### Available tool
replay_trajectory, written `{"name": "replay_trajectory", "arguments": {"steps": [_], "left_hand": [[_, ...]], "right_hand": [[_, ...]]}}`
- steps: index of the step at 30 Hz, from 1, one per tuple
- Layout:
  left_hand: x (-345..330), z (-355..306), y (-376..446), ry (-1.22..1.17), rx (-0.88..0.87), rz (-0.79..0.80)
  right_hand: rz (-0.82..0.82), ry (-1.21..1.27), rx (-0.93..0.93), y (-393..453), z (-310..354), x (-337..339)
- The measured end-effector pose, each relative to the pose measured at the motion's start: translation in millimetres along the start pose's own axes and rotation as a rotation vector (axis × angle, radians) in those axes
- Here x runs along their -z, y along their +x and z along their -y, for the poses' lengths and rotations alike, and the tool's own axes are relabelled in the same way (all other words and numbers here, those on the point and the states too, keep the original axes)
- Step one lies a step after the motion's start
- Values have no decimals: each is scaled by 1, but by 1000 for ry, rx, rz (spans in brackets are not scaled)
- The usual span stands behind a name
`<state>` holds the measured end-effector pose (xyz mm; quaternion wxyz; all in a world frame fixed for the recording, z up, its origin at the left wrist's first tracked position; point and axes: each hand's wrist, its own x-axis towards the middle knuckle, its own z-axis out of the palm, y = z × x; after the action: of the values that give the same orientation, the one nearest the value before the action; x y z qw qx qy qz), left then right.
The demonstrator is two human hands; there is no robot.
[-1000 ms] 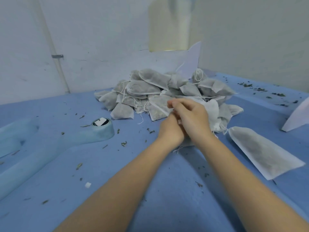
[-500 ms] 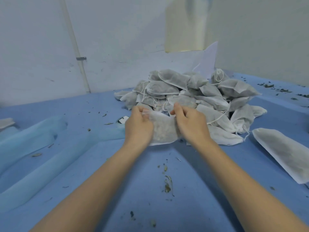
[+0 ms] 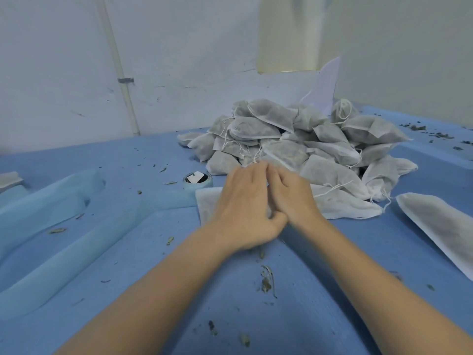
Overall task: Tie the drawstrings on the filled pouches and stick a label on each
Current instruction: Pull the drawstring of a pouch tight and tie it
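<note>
A: What covers the work surface?
B: A blue cloth (image 3: 320, 265), strewn with dried leaf bits (image 3: 266, 281).

A: What lies at the left?
B: Folds of pale blue fabric (image 3: 51, 208), raised above the cloth.

A: And behind?
B: A white wall (image 3: 179, 60), with a white pipe (image 3: 120, 73) held by a clip. A white paper sheet (image 3: 326, 85) leans in the corner.

Packing workshop: heaped filled pouches (image 3: 294, 147)
</note>
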<state>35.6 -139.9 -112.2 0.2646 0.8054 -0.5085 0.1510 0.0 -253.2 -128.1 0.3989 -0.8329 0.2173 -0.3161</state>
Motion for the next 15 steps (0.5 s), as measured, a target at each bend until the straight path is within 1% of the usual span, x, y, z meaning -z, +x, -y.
{"name": "replay_trajectory", "arguments": {"steps": [2, 4, 6, 8, 10, 12, 13, 15], "left_hand": [[-4, 0, 2, -87, 40, 31], [-7, 4, 2, -159, 88, 24], [-7, 7, 0, -162, 83, -7], [-7, 11, -3, -108, 86, -40], [-7, 14, -5, -47, 131, -35], [-9, 16, -7, -27, 227, 17], [-11, 16, -8, -12, 263, 36], [-13, 17, -10, 97, 268, 48]], "right_hand": [[24, 104, -3, -1, -2, 1], [75, 219, -18, -4, -4, 1], [139, 291, -34, -6, -5, -1], [185, 336, -48, -8, -2, -3], [213, 343, -32, -9, 0, -4], [225, 322, 14, -9, 1, -6], [225, 287, 46, -10, 2, -6], [215, 164, 120, -13, 2, -8]]}}
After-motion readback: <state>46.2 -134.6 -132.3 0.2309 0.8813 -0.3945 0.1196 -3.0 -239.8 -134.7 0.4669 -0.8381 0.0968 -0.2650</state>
